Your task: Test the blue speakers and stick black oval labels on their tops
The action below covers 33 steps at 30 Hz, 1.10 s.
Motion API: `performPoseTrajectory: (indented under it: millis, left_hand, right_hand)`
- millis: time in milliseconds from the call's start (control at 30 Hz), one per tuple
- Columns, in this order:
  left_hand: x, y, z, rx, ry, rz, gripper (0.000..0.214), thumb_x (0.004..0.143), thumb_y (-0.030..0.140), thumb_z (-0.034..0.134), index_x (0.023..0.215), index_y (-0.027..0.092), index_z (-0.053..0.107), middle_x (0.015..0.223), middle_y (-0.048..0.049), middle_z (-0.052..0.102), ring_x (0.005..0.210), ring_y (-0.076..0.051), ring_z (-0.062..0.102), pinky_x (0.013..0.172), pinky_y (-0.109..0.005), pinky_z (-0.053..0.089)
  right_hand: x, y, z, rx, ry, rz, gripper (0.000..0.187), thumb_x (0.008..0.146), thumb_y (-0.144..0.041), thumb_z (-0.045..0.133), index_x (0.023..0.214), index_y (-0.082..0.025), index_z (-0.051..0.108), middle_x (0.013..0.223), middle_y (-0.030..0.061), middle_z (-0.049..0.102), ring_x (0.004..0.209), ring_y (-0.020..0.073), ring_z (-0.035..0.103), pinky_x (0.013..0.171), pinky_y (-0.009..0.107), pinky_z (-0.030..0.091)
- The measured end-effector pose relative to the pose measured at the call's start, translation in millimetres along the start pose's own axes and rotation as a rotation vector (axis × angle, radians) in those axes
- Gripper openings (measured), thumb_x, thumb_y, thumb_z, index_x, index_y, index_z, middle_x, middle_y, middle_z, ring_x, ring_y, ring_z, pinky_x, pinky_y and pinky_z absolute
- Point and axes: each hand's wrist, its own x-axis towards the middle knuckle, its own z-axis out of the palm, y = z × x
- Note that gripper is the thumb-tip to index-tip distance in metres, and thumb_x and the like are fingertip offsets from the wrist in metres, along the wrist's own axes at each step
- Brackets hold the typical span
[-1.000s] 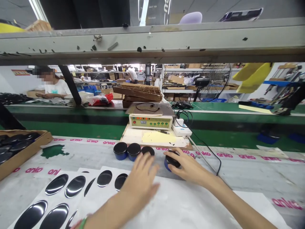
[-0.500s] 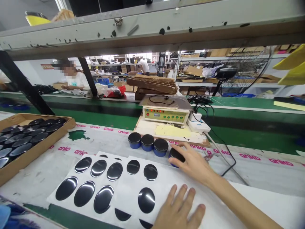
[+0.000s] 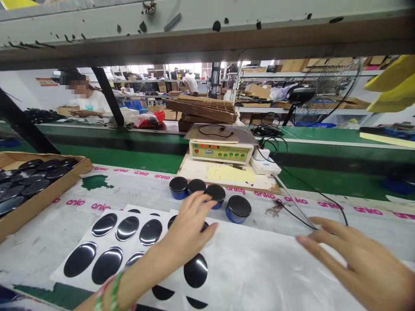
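Note:
Round blue pieces with shiny black tops stand in a short row: the rightmost piece (image 3: 238,209), and others to its left, such as the leftmost piece (image 3: 178,188). My left hand (image 3: 191,220) hovers over the white sheets, its fingers partly spread in front of the middle pieces and holding nothing that shows. Below it are white sheets (image 3: 246,259) bearing glossy black discs (image 3: 106,264), some covered by my left forearm. At the right, my right hand (image 3: 359,259) is held above the table, thumb and fingers apart, with nothing in it.
A cardboard box (image 3: 76,175) of black round pieces stands at the left. Behind the row sits a control box (image 3: 220,153) with lit indicators, cables (image 3: 311,185) trailing right. A shelf beam (image 3: 207,36) crosses above. A person (image 3: 87,99) sits across the line.
My right hand has let go of the rightmost round piece and moved right. My left hand has lifted from the sheet and moved forward and left towards the row. The view has shifted slightly.

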Motion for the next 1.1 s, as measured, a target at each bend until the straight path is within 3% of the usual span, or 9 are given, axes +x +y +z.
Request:
performPoseTrajectory:
  millis: [100, 200, 333, 500, 667, 767, 900, 1000, 1100]
  left_hand:
    - [51.1, 13.2, 25.5, -0.062, -0.069, 0.081, 0.067, 0.057, 0.028, 0.085, 0.116, 0.016, 0.057, 0.135, -0.0159, 0.051, 0.138, -0.037, 0.029, 0.117, -0.054, 0.011]
    - [73.0, 19.6, 29.3, -0.165, -0.082, 0.098, 0.063, 0.046, 0.021, 0.089, 0.102, 0.017, 0.061, 0.116, -0.0118, 0.064, 0.131, -0.034, 0.042, 0.118, -0.051, 0.01]
    - [24.0, 19.8, 0.7, -0.358, 0.07, -0.082, 0.06, 0.068, 0.03, 0.078, 0.119, 0.023, 0.047, 0.119, -0.0086, 0.062, 0.114, -0.026, 0.058, 0.106, -0.047, 0.038]
    - [-64.7, 7.6, -4.4, -1.325, 0.511, -0.845, 0.044, 0.077, 0.035, 0.072, 0.112, 0.021, 0.05, 0.114, -0.0085, 0.064, 0.108, -0.023, 0.062, 0.097, -0.038, 0.047]
    - [-79.2, -2.8, 8.4, -1.53, 0.593, -0.911, 0.043, 0.077, 0.027, 0.074, 0.113, 0.022, 0.05, 0.113, -0.0088, 0.066, 0.11, -0.024, 0.062, 0.103, -0.042, 0.043]
    - [-75.9, -3.3, 8.5, -1.512, 0.589, -0.907, 0.052, 0.076, 0.029, 0.076, 0.119, 0.022, 0.047, 0.117, -0.0102, 0.064, 0.114, -0.024, 0.059, 0.106, -0.042, 0.04]
    - [-75.4, -1.3, 8.1, -1.443, 0.585, -0.97, 0.063, 0.07, 0.038, 0.079, 0.122, 0.023, 0.046, 0.126, -0.0112, 0.059, 0.121, -0.027, 0.054, 0.107, -0.042, 0.037]
    - [-77.0, 3.7, 10.3, -1.245, 0.568, -1.005, 0.066, 0.069, 0.044, 0.077, 0.123, 0.024, 0.044, 0.13, -0.0115, 0.056, 0.122, -0.028, 0.053, 0.105, -0.042, 0.039]
    - [-80.0, 14.5, 15.8, -0.965, 0.393, -0.895, 0.07, 0.061, 0.031, 0.081, 0.122, 0.024, 0.048, 0.127, -0.0097, 0.058, 0.119, -0.03, 0.054, 0.101, -0.043, 0.042]
  right_hand:
    - [-2.3, -77.8, 2.4, 0.156, -0.432, -0.172, 0.025, 0.083, -0.055, 0.053, 0.078, -0.035, 0.067, 0.093, 0.0061, 0.069, 0.082, 0.029, 0.065, 0.071, 0.046, 0.052]
    - [-5.3, -129.5, 15.3, 0.308, -0.773, -0.255, 0.008, 0.083, -0.033, 0.062, 0.091, -0.033, 0.062, 0.096, 0.0004, 0.066, 0.082, 0.0212, 0.065, 0.072, 0.033, 0.053]
    - [-4.4, -152.3, 41.6, 0.383, -0.768, -0.21, 0.033, 0.079, -0.016, 0.065, 0.108, -0.028, 0.057, 0.111, 0.0017, 0.062, 0.099, 0.02, 0.061, 0.087, 0.029, 0.049]
    - [12.6, -170.1, 68.4, 0.396, -0.854, -0.282, 0.045, 0.077, -0.007, 0.063, 0.119, -0.017, 0.053, 0.125, 0.0095, 0.051, 0.117, 0.024, 0.049, 0.099, 0.033, 0.041]
    - [24.3, -182.8, 75.7, 0.252, -0.919, -0.387, 0.047, 0.071, -0.002, 0.062, 0.115, -0.014, 0.051, 0.116, 0.0116, 0.05, 0.101, 0.0241, 0.055, 0.084, 0.034, 0.049]
    - [23.2, -179.6, 74.3, 0.207, -0.809, -0.521, 0.037, 0.076, -0.006, 0.063, 0.11, -0.015, 0.053, 0.11, 0.0109, 0.052, 0.098, 0.0253, 0.054, 0.079, 0.036, 0.049]
    - [9.5, -158.9, 65.5, 0.214, -0.497, -0.746, 0.019, 0.088, -0.007, 0.047, 0.099, -0.018, 0.057, 0.09, 0.0073, 0.058, 0.083, 0.0218, 0.054, 0.07, 0.034, 0.049]
    - [-6.7, -134.0, 48.1, 0.323, -0.241, -0.561, 0.03, 0.09, -0.011, 0.047, 0.117, -0.023, 0.05, 0.08, 0.0029, 0.058, 0.07, 0.0163, 0.055, 0.061, 0.025, 0.048]
    - [-24.4, -109.6, 28.9, 0.373, -0.079, -0.172, 0.019, 0.086, -0.029, 0.061, 0.104, -0.028, 0.054, 0.076, -0.0016, 0.06, 0.061, 0.0129, 0.058, 0.053, 0.018, 0.048]
